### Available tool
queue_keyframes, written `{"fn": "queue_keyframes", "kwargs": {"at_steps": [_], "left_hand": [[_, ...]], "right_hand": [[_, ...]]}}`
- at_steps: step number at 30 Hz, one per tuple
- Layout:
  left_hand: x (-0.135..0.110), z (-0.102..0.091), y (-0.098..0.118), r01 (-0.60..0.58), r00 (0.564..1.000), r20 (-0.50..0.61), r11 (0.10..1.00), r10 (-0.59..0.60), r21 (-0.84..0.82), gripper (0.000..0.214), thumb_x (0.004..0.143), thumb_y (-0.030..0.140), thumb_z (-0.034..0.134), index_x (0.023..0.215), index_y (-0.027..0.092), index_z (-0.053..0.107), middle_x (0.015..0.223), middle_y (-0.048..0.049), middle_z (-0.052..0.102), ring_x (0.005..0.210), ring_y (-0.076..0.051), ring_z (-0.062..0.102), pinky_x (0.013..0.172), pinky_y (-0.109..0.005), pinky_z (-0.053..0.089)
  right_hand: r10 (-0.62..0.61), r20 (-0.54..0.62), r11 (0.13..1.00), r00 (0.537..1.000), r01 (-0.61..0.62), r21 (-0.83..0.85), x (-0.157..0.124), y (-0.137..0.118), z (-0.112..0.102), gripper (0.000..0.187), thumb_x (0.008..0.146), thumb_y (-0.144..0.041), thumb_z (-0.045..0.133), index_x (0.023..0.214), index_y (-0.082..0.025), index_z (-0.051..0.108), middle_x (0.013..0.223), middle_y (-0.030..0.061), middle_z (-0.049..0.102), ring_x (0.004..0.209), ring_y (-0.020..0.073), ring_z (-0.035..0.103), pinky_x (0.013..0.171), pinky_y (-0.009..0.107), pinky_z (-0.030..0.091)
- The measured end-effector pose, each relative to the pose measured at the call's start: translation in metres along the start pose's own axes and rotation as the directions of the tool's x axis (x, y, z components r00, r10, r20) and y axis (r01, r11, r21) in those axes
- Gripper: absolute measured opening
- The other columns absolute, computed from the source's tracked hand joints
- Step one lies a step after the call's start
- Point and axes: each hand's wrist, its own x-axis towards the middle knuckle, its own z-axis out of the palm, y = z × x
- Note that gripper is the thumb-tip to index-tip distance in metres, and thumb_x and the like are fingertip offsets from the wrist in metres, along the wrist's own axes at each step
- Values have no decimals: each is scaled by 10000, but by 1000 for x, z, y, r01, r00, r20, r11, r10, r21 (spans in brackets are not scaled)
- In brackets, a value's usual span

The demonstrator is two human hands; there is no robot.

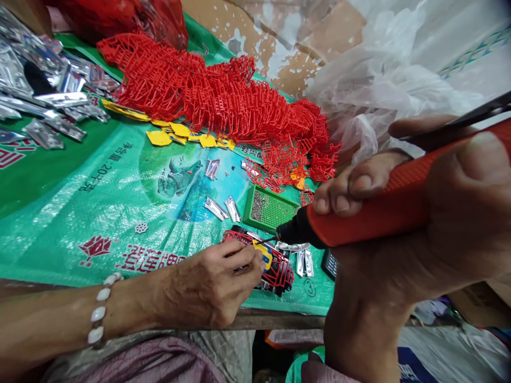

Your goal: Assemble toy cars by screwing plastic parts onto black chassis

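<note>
My left hand (227,276), a beaded bracelet on its wrist, is closed on a toy car (279,271) with a red cage frame, a yellow piece and dark wheels. The car lies near the table's front edge. Wrapped in my right hand (435,213) is a red electric screwdriver (375,213) with a black nose. Its thin bit reaches left to the car's top, by my left fingertips; the exact contact point is too small to make out. Just behind the car sits a green basket (275,223) holding many small screws (260,205).
Red plastic frames (207,96) lie in a long heap across the back, with yellow pieces (179,130) along it. Silver parts (48,101) pile up at far left; a few silver strips (216,208) lie mid-table. Crumpled clear plastic (371,90) is at the back right.
</note>
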Motion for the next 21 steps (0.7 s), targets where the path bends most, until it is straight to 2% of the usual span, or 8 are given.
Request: {"fn": "queue_keyframes", "kwargs": {"at_steps": [5, 12, 15, 19, 21], "left_hand": [[0, 0, 1, 16, 1000, -3, 1000, -16, 0, 262, 940, 62, 461, 982, 0, 712, 1067, -199, 692, 992, -307, 662, 805, -429, 574], [1, 1, 0, 15, 1000, -28, 1000, -15, -7, 303, 933, 43, 431, 927, 34, 733, 1027, -171, 706, 945, -300, 665, 783, -424, 583], [1, 1, 0, 13, 1000, -25, 1000, -13, -6, 314, 939, 45, 424, 923, 40, 737, 1027, -166, 710, 952, -298, 667, 788, -421, 584], [0, 1, 0, 23, 999, -26, 1000, -23, -9, 327, 948, 45, 412, 939, 40, 739, 1054, -167, 712, 972, -291, 669, 808, -418, 584], [0, 1, 0, 29, 999, -24, 1000, -29, -5, 337, 949, 42, 401, 942, 43, 739, 1058, -164, 713, 978, -286, 668, 821, -416, 582]], "right_hand": [[-8, -49, 996, 999, 12, 85, 3, 5, 2, 134, 758, -325, 636, 845, -246, 699, 527, -48, 556, 369, 146, 485, 314, 306, 425], [158, -86, 986, 984, -152, 71, 1, -3, 5, 208, 744, -320, 700, 923, -237, 635, 554, -58, 563, 424, 148, 490, 391, 303, 446], [144, -74, 985, 987, -136, 109, 1, -2, 6, 251, 696, -379, 718, 891, -240, 646, 538, -45, 564, 403, 161, 480, 369, 314, 424], [167, -68, 981, 984, -159, 113, 2, -4, 7, 115, 705, -327, 697, 777, -253, 649, 525, -38, 529, 395, 163, 469, 366, 332, 406], [163, -36, 986, 986, -162, 38, 2, -6, 6, 64, 743, -284, 653, 806, -274, 651, 543, -39, 502, 420, 166, 475, 385, 341, 407]]}}
